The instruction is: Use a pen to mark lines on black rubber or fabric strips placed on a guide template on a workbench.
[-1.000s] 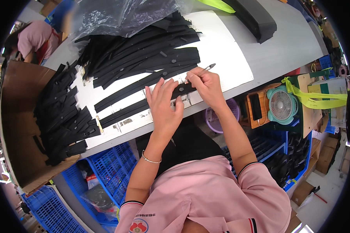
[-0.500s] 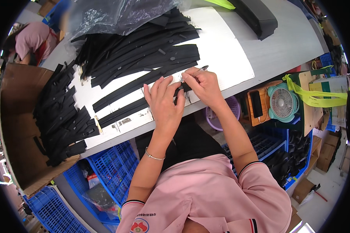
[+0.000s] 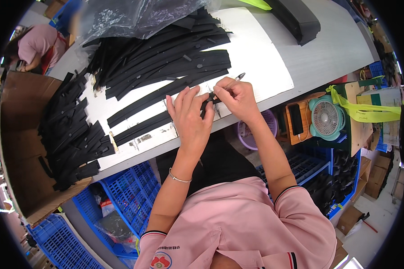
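My right hand [image 3: 236, 97] grips a pen [image 3: 239, 77] whose upper end sticks out past the knuckles. Its tip is hidden near the end of a black fabric strip [image 3: 143, 127], close to my left fingertips. With fingers spread, my left hand [image 3: 191, 112] lies over that strip and presses it on the white board [image 3: 265, 58]. Another black strip [image 3: 141, 104] runs alongside, a little farther away. Beyond it, a large pile of black strips [image 3: 166, 58] covers much of the board, with small dark pieces on top.
More black strips [image 3: 72, 134] spill beside an open cardboard box [image 3: 22, 134] at the left. Clear plastic sheeting [image 3: 134, 18] covers the far pile. A black padded piece [image 3: 296, 20] lies at the far right. Under the table's edge are blue crates [image 3: 132, 193], a fan [image 3: 326, 117] and a phone [image 3: 295, 119].
The pen has tilted, so more of its upper end shows, and my right hand has shifted slightly right. My left hand stays almost still.
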{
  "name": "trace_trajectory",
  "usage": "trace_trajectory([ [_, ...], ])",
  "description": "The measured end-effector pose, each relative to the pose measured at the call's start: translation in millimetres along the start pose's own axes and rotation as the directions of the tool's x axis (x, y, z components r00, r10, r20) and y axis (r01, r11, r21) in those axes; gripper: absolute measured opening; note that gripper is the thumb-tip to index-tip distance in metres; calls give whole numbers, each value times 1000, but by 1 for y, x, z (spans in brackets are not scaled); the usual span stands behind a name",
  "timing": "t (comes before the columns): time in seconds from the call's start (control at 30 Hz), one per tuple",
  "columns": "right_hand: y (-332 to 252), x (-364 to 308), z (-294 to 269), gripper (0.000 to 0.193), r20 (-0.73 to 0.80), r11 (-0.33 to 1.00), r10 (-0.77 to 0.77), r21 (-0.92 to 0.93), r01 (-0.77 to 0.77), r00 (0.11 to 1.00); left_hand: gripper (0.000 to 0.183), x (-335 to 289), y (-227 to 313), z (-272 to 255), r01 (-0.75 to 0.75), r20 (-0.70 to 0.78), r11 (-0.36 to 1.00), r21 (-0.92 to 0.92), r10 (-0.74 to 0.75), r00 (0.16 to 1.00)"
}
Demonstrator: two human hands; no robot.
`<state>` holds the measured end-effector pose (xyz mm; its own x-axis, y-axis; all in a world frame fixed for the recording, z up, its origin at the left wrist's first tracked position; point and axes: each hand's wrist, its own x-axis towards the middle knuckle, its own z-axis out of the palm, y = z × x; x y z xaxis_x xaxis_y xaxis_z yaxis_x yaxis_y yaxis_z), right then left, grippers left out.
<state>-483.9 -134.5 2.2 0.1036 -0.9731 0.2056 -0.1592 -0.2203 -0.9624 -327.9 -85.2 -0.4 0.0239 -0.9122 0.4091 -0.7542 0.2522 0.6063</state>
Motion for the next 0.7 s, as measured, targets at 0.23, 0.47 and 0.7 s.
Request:
trace_trajectory([
  [0.23,0,0,-1,20,79,990,-49,-128,59,996,20,0,-1,3,-3,-13,1000,-4,3,1000],
  [0.47,0,3,1,23,110,910,-196,-351,222,974,21,1,-1,2,8,-8,1000,-17,-8,1000],
  [0.7,1,-4,-8,10,67,997,-11,-76,17,998,42,-13,-5,-16,-14,49,994,105,9,999],
])
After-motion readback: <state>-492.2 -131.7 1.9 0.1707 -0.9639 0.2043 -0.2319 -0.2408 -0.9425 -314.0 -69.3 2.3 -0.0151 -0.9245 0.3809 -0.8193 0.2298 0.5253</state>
